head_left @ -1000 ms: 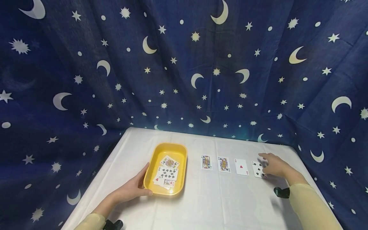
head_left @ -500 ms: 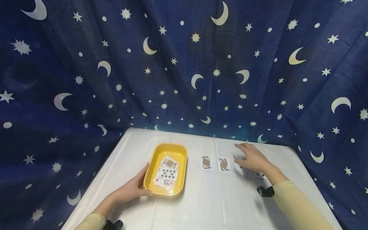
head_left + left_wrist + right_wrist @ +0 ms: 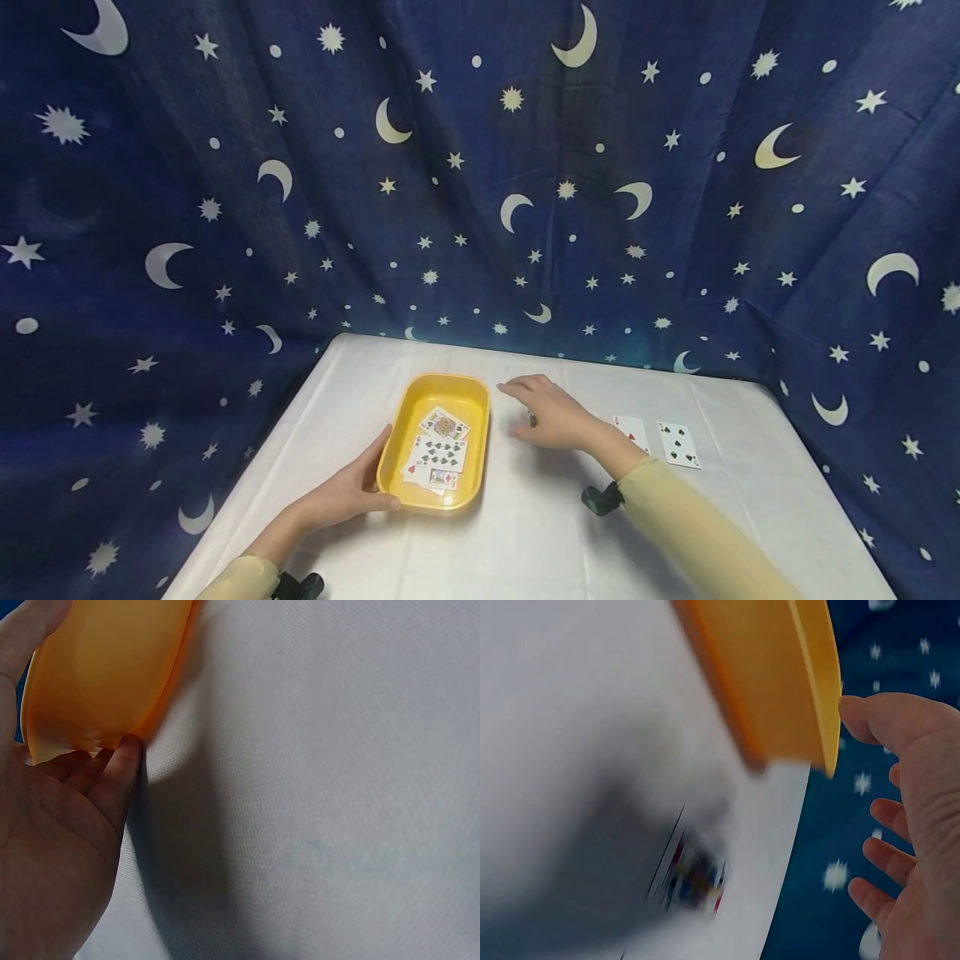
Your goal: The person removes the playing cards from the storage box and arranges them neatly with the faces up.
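My left hand [image 3: 348, 497] holds the yellow plastic tray [image 3: 482, 454] at its near left corner, thumb at the near rim and fingers along the left side. In the left wrist view the fingertips [image 3: 129, 746] meet the tray's outer wall. Several playing cards [image 3: 440, 452] lie face up and overlapping in the tray. My right hand [image 3: 558, 417], fingers spread and holding nothing, hovers just right of the tray. It mostly hides the face cards beneath it; a blurred face card [image 3: 695, 879] shows in the right wrist view.
Right of my right hand, the ace of hearts [image 3: 630, 429] and a black-pip card [image 3: 679, 445] lie face up on the white tablecloth [image 3: 510, 542]. My forearm partly overlaps the ace in the head view. A dark blue curtain [image 3: 450, 200] with moons and stars hangs behind the table.
My right hand has swept left over the row, from the black-pip card past the ace to the face cards. The cards on the right are uncovered again. My left hand and the tray stay put.
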Demonstrator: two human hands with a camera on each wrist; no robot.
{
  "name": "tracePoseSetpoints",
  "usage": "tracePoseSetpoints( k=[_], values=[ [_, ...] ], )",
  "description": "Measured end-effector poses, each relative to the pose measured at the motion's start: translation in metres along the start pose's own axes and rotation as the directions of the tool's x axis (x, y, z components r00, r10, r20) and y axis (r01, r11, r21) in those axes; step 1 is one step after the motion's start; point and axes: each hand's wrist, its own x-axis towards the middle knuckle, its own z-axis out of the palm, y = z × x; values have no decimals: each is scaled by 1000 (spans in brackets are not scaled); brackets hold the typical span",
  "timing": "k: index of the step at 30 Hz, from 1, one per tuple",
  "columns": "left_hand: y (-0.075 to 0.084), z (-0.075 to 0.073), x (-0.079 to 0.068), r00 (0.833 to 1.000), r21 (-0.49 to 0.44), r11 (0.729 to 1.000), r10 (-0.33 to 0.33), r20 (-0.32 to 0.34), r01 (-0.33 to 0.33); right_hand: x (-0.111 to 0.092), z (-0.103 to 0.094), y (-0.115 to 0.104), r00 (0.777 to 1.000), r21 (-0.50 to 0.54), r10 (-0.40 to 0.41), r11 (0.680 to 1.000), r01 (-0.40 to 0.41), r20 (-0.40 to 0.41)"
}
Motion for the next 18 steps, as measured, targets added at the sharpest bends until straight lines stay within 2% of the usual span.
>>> tracePoseSetpoints(
  k=[4,9,14,18],
  values=[
    [0,0,0,1000,7,1000,10,-1,-10,18,5,-24,998,10,-68,998,68,18],
    [2,-1,-1,1000,2,1000,-14,-4,14,34,11,-46,990,-14,-102,995,103,96],
    [2,-1,-1,1000,21,1000,-13,-7,14,48,22,-62,963,-79,-179,977,198,201],
    [2,-1,-1,1000,13,1000,-3,-2,3,55,31,-76,939,-108,-200,965,238,281]
  ],
)
